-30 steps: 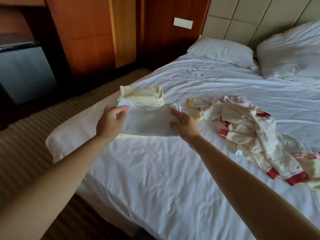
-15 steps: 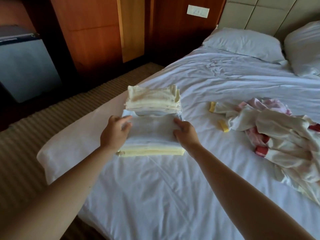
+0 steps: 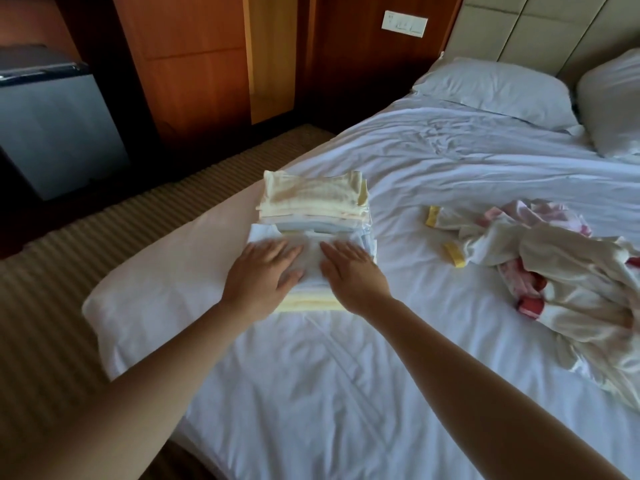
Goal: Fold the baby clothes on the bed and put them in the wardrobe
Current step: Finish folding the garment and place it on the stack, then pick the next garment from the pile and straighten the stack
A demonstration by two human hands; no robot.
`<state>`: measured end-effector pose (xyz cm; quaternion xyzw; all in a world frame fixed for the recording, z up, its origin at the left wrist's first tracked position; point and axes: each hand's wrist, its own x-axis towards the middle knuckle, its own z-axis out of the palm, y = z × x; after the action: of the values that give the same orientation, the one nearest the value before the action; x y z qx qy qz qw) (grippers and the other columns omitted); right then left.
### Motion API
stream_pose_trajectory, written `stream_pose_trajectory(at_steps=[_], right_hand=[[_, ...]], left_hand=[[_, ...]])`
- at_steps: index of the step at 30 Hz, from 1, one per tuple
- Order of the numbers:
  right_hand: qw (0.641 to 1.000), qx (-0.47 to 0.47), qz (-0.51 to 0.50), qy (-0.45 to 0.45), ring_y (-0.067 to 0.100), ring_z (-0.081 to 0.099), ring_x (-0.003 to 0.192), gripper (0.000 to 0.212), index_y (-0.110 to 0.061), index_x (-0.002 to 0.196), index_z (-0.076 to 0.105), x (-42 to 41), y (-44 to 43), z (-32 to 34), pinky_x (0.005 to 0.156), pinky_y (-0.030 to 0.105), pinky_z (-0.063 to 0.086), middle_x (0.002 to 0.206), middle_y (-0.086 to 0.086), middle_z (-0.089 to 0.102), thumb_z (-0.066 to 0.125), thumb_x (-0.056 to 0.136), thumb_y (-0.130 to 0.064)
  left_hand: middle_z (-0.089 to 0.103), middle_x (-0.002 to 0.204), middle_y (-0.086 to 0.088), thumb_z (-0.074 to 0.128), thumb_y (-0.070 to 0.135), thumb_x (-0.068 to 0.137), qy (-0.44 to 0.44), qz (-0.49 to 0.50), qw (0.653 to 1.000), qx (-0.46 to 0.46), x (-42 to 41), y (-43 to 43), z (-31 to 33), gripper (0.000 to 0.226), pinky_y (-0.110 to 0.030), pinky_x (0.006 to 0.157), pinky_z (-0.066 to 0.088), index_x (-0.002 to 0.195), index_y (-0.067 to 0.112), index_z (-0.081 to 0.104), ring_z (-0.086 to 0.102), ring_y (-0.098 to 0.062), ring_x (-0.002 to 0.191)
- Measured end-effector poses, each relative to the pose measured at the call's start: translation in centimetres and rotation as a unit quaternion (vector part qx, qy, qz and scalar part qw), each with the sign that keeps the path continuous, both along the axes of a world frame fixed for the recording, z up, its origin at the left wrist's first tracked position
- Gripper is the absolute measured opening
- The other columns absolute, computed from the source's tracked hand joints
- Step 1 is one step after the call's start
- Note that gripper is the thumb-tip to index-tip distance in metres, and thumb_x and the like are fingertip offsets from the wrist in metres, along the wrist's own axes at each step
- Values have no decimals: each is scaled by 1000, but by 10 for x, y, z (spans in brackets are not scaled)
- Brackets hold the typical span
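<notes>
Both flat with fingers straight, left hand (image 3: 265,271) and right hand (image 3: 349,273) press the folded garment (image 3: 311,259); pushing forward, I'd risk toppling the stack (image 3: 311,199) beyond them.

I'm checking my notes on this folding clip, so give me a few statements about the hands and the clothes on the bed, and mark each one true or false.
1. The left hand and right hand lie flat on a folded white garment. True.
2. A stack of folded cream clothes sits just beyond the hands. True.
3. The unfolded heap lies left of the hands. False: it lies to their right.
4. The right hand grips a pillow. False: the pillows lie far off, untouched.
</notes>
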<state>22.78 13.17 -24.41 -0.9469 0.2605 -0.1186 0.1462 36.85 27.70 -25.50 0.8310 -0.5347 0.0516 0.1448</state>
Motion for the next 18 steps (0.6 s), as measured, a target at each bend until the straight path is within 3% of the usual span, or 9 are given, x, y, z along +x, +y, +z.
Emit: stream_pose_trajectory(at_steps=[3, 6, 11, 15, 18], right_hand=[[996, 16, 16, 83, 17, 10, 150, 51, -34, 153, 20, -3, -3, -2, 122, 32, 5, 162, -1, 19, 24, 104, -45], [989, 30, 27, 144, 17, 6, 150, 53, -33, 154, 14, -5, -2, 19, 120, 37, 10, 163, -1, 11, 26, 104, -43], [981, 16, 34, 190, 21, 26, 144, 61, -26, 154, 18, -43, 23, 52, 112, 43, 33, 160, -3, 20, 42, 100, -41], [987, 7, 30, 155, 22, 34, 139, 60, -19, 152, 23, -88, 57, 73, 108, 41, 38, 156, 0, 30, 44, 99, -38], [993, -12, 18, 113, 19, 27, 144, 61, -21, 153, 22, -123, 80, 95, 112, 37, 34, 159, -1, 25, 45, 99, -38]], left_hand=[[39, 153, -4, 6, 63, 88, 3, 14, 998, 58, -1, 3, 1, 79, -41, 116, 23, 148, 24, 41, 33, -28, 142], [34, 157, -2, -2, 62, 82, 6, 21, 995, 102, -7, 2, 14, 86, -39, 116, 21, 150, 25, 34, 29, -26, 144], [56, 138, -8, 19, 51, 90, 43, 12, 997, 68, -46, 31, 31, 69, -42, 104, 41, 135, 14, 56, 50, -29, 129], [28, 159, 1, 33, 44, 103, 72, 21, 993, 94, -83, 66, 55, 55, -33, 117, 21, 152, 19, 31, 21, -17, 148], [26, 160, 3, 39, 43, 102, 77, 5, 995, 67, -113, 85, 86, 56, -33, 116, 26, 153, 21, 29, 17, -15, 149]])
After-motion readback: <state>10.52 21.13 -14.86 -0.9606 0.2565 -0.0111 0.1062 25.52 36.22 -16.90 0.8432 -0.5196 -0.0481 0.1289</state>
